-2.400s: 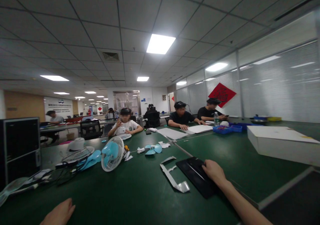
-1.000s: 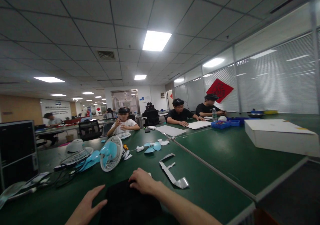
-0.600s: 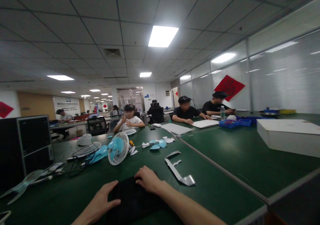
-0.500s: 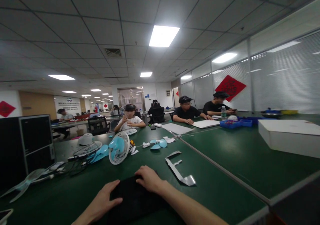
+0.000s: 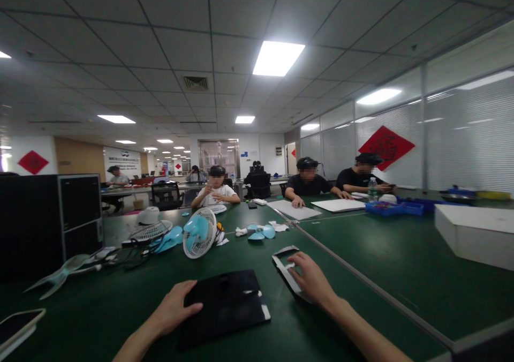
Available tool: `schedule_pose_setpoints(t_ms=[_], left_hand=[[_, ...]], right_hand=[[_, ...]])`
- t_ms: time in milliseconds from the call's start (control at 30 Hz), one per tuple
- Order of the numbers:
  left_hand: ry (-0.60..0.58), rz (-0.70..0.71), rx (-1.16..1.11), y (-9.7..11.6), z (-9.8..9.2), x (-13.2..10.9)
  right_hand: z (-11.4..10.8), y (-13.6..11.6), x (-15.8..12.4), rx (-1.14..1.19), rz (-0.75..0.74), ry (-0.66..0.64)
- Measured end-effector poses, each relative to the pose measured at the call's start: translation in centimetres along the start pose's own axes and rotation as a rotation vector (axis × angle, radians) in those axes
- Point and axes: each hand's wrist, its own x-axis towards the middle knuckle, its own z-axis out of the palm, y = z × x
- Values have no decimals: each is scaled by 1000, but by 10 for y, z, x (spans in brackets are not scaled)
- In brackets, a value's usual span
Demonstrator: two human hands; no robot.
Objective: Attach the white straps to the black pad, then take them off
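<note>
A flat black panel (image 5: 227, 306) lies on the green table (image 5: 373, 265) in front of me. My left hand (image 5: 172, 308) rests open on its left edge, thumb on top. To its right my right hand (image 5: 311, 279) lies over a bent grey-white frame strip (image 5: 283, 265), fingers down on it; I cannot tell whether they grip it.
A small white and blue fan (image 5: 198, 233) stands behind the panel, with loose fan parts (image 5: 257, 232), cables and another fan grille (image 5: 150, 228). A black computer case (image 5: 52, 220) is at left, a phone (image 5: 16, 327) at near left, a white box (image 5: 476, 233) at right. Several people sit at the far end.
My right hand dragged the black panel from the right to in front of me, then left it and moved right onto the frame strip. My left hand came onto the panel.
</note>
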Motion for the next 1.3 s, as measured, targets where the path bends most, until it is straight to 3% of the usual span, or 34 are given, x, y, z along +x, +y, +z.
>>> schedule_pose_setpoints(t_ms=[100, 200, 367, 567, 1300], left_hand=[[-5, -13, 31, -6, 2, 3], [12, -28, 40, -10, 4, 6], [17, -23, 26, -11, 5, 6], [-3, -10, -11, -16, 4, 7], [-2, 1, 10, -20, 7, 11]], right_hand=[[-13, 14, -17, -75, 84, -2], [-15, 9, -29, -124, 99, -58], [0, -5, -34, -255, 113, -160], [7, -1, -33, -323, 100, -227], [-2, 0, -32, -358, 107, -232]])
